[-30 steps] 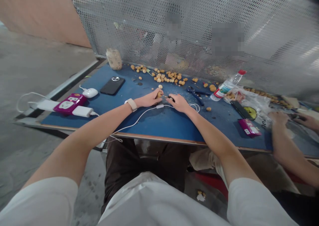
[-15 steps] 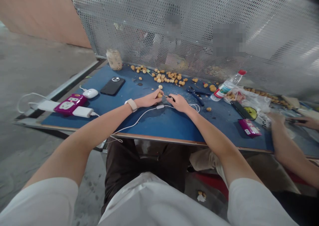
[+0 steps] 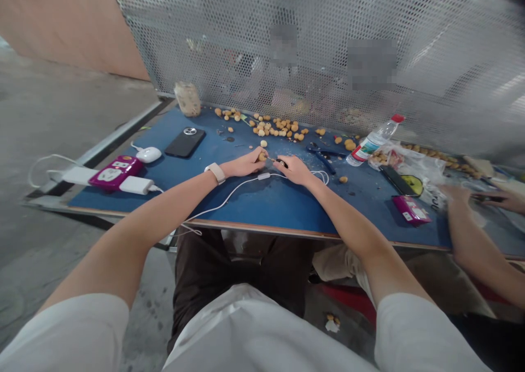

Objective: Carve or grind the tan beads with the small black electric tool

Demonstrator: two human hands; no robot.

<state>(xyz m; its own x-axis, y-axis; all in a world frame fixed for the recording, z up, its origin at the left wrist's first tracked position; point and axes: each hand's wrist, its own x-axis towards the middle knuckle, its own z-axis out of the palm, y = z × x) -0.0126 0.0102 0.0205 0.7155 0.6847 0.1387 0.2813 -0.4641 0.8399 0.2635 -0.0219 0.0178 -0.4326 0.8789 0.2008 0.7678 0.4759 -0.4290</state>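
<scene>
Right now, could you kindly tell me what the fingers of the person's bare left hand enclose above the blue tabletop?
The left hand pinches a small round tan ball, partly hidden by its grip. A thin metal pick held in the right hand points at it.

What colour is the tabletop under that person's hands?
The tabletop is a deep blue, and the head view shows it best.

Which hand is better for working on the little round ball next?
Probably your right hand: it grips a small dark-handled tool with a thin tip pointing at the ball. Your left hand is already pinching that ball.
</scene>
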